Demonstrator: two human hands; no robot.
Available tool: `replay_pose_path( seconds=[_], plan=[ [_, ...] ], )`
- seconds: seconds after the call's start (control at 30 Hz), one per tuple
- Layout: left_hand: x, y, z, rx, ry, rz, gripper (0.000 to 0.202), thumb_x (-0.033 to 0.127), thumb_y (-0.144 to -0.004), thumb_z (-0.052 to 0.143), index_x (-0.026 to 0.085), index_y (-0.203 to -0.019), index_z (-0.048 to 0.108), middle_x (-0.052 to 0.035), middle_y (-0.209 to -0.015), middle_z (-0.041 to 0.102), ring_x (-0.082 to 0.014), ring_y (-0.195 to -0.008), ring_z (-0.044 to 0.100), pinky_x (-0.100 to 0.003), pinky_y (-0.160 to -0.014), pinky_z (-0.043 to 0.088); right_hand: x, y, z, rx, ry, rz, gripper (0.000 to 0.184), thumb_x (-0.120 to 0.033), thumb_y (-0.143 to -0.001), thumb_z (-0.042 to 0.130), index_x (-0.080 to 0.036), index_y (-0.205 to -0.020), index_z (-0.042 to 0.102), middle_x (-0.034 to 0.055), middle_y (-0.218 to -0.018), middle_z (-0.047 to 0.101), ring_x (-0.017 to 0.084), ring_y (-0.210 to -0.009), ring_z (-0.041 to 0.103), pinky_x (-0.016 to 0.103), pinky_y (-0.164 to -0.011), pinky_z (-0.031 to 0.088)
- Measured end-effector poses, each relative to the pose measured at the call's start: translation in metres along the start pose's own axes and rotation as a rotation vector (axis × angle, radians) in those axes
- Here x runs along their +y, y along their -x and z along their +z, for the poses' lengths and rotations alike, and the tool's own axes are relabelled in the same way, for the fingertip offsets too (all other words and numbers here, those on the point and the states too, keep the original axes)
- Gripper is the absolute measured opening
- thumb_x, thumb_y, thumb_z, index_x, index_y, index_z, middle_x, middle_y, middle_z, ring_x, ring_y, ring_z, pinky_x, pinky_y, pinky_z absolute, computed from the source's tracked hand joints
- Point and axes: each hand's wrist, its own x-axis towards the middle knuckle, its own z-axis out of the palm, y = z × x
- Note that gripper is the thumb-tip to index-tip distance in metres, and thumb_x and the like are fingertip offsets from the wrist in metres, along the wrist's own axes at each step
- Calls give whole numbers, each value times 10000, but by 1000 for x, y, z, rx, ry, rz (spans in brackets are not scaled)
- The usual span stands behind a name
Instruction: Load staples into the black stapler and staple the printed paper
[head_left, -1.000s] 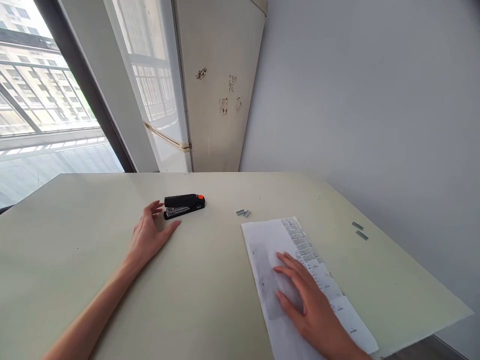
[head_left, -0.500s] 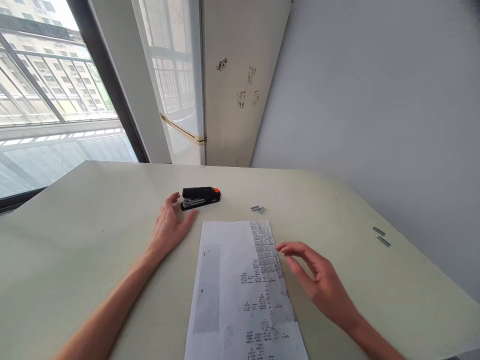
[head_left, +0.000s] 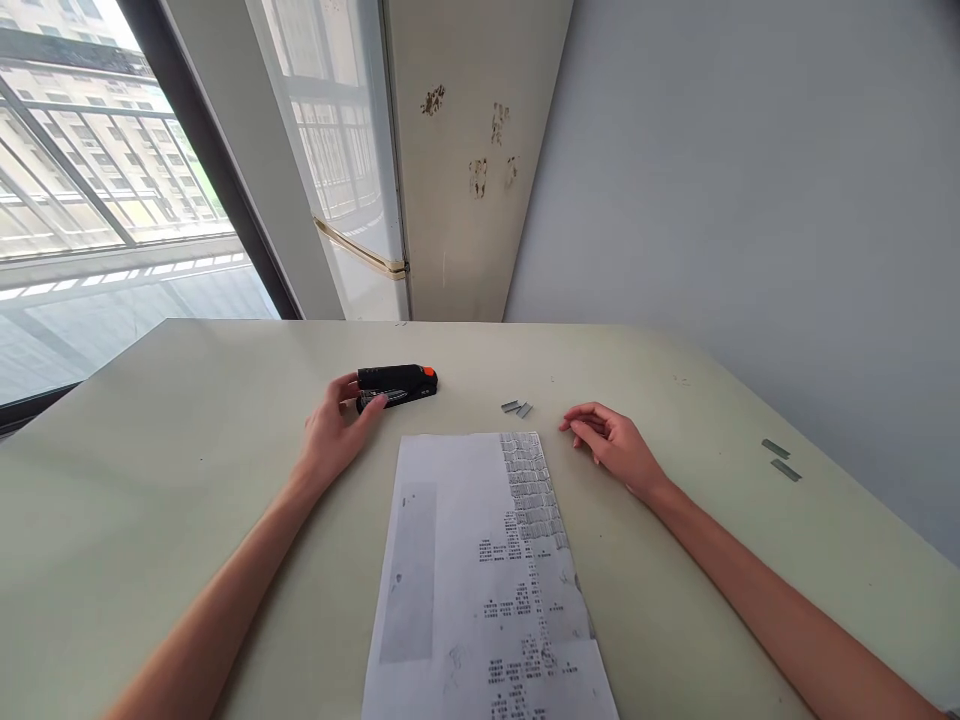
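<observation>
Well beyond the paper (head_left: 465,500), a tall refrigerator (head_left: 480,240) with brown blotches and a plain wall (head_left: 750,150); off to the paper's far left, a bright window (head_left: 112,150). Beneath the paper, a pale tabletop (head_left: 112,520). Just past the paper's far left corner, a black stapler (head_left: 397,379) with an orange button, and around its left end the left hand (head_left: 334,430), with grip clasped on it, thumb along the near side. Right of the paper's far right corner, the right hand (head_left: 615,448), with grip slack and fingers half curled. Just beyond that corner, small staple strips (head_left: 523,410); well right of the paper, two more strips (head_left: 775,449).
</observation>
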Motion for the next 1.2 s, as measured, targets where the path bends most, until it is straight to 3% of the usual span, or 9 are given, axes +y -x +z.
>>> replay_pose_path(
  seconds=[0.13, 0.43, 0.53, 0.63, 0.73, 0.87, 1.0, 1.2],
  plan=[
    [4, -9, 2, 15, 66, 31, 586, 666, -950, 512, 199, -1288, 620, -120, -1276, 735, -292, -1142, 698, -436, -1007, 521, -1, 0, 0, -15, -4, -6, 262, -467, -931, 653, -219, -1006, 691, 88, -1022, 763, 195, -805, 639, 291, -566, 431],
    [29, -17, 12, 84, 63, 119, 465, 596, -922, 614, 213, -1185, 634, -94, -1136, 763, -297, -1132, 698, -374, -878, 549, -10, 1, -4, -36, -77, -13, 177, -383, -911, 655, -221, -967, 700, 63, -958, 772, 183, -768, 660, 336, -700, 495],
    [57, -7, 23, 98, 79, 214, 411, 543, -943, 625, 224, -1203, 628, -68, -1097, 755, -270, -1080, 705, -362, -886, 547, -10, 1, -5, -35, -128, -9, 155, -370, -899, 674, -230, -956, 708, 56, -959, 772, 179, -758, 665, 336, -701, 498],
    [97, 15, 42, 28, 132, 354, 345, 486, -964, 630, 221, -1185, 639, -50, -1058, 755, -242, -1026, 711, -364, -940, 537, -9, -2, -8, -24, -210, 2, 161, -383, -893, 687, -239, -958, 713, 58, -984, 767, 180, -756, 664, 317, -630, 470],
    [139, 47, 71, -144, 198, 424, 306, 438, -967, 655, 224, -1185, 654, -43, -1043, 758, -230, -993, 713, -355, -923, 544, -5, -7, -16, 17, -325, 16, 200, -423, -892, 693, -245, -979, 715, 60, -1006, 754, 180, -778, 657, 311, -617, 472],
    [174, 95, 117, -365, 240, 341, 221, 378, -988, 639, 240, -1160, 660, -33, -1035, 767, -217, -972, 713, -331, -835, 560, 0, -16, -35, 50, -465, 49, 276, -502, -865, 736, -258, -990, 703, 45, -1013, 731, 177, -811, 652, 316, -671, 505],
    [179, 126, 153, -496, 275, 209, 178, 380, -1016, 594, 263, -1144, 636, -25, -1038, 767, -210, -911, 708, -286, -612, 519, 1, -22, -50, -50, -512, 73, 342, -531, -815, 786, -250, -995, 711, 53, -1036, 726, 177, -812, 658, 310, -655, 503],
    [160, 131, 168, -463, 243, 263, 169, 402, -1019, 612, 303, -1155, 630, -29, -1049, 772, -221, -879, 707, -350, -686, 549, -4, -21, -54, -136, -395, 34, 356, -535, -839, 777, -223, -1002, 719, 74, -1049, 748, 191, -857, 689, 329, -726, 538]
  ],
)
